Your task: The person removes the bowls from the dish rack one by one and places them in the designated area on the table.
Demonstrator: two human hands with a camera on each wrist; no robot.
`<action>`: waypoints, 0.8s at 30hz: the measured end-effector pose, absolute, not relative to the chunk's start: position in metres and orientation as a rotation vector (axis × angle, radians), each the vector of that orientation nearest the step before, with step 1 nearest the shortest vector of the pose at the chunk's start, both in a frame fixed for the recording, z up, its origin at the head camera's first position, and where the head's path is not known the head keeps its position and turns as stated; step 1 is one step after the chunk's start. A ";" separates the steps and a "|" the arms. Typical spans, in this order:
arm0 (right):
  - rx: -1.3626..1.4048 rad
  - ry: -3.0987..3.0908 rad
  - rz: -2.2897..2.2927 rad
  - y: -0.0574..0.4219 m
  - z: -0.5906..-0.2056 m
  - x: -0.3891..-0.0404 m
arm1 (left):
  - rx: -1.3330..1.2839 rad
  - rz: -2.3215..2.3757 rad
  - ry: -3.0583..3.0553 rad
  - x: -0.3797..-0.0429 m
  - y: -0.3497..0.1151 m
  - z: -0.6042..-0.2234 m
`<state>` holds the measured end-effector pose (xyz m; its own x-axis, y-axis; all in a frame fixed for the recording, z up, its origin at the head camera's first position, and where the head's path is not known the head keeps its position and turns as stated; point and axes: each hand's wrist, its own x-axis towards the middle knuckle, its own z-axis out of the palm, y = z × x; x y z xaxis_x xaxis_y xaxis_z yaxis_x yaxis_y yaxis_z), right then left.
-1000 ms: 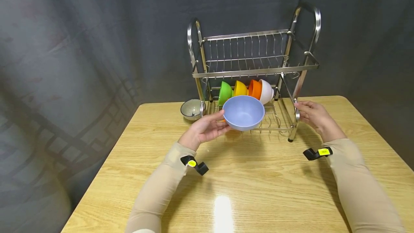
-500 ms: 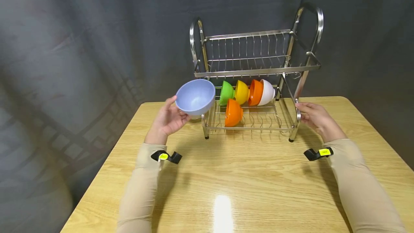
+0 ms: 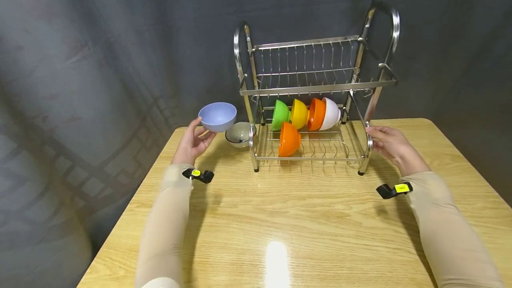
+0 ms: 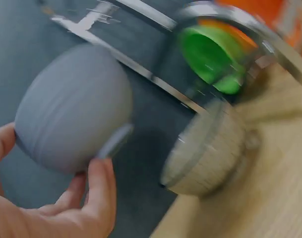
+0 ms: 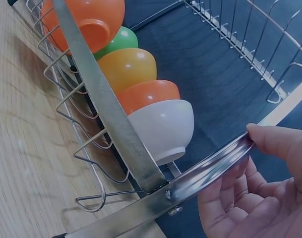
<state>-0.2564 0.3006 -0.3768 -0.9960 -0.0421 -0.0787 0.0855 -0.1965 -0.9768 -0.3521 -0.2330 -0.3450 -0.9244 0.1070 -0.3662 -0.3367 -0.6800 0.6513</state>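
Observation:
My left hand (image 3: 194, 142) holds a light blue bowl (image 3: 218, 118) in the air left of the dish rack, thumb at its rim and fingers under it near the foot. Just right of that bowl, a patterned grey bowl (image 3: 238, 134) with a dark rim stands on the table beside the rack's left leg. My right hand (image 3: 390, 145) grips the front right post of the metal dish rack (image 3: 316, 88); in the right wrist view the thumb (image 5: 270, 139) lies on the steel tube with the fingers curled behind it.
On the rack's lower tier, green (image 3: 281, 115), yellow (image 3: 299, 114), orange (image 3: 316, 114) and white (image 3: 330, 114) bowls sit on their sides in a row. Another orange bowl (image 3: 290, 140) sits in front of them. A dark curtain (image 3: 160, 48) hangs behind the wooden table (image 3: 240, 217).
My left hand has carried the light blue bowl from in front of the rack leftward and back, uncovering the front orange bowl. My right hand has stayed on the rack's post.

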 end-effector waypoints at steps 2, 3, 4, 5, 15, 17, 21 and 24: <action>0.044 1.954 -2.373 0.301 -0.378 -0.257 | -0.496 2.594 1.379 -0.357 -0.224 -0.350; 0.037 1.969 -2.369 0.301 -0.378 -0.257 | -0.517 2.560 1.516 -0.360 -0.219 -0.352; 0.030 1.972 -2.370 0.301 -0.378 -0.257 | -0.537 2.527 1.629 -0.361 -0.215 -0.353; 0.027 1.983 -2.366 0.300 -0.378 -0.257 | -0.545 2.491 1.738 -0.363 -0.211 -0.354; 0.024 1.946 -2.403 0.298 -0.373 -0.255 | -0.456 2.254 2.181 -0.372 -0.183 -0.364; 0.029 1.952 -2.399 0.298 -0.373 -0.255 | -0.443 2.242 2.198 -0.373 -0.181 -0.367; 0.039 1.963 -2.390 0.299 -0.373 -0.254 | -0.422 2.217 2.223 -0.376 -0.176 -0.373; 0.061 1.972 -2.379 0.299 -0.374 -0.254 | -0.411 2.199 2.251 -0.377 -0.173 -0.374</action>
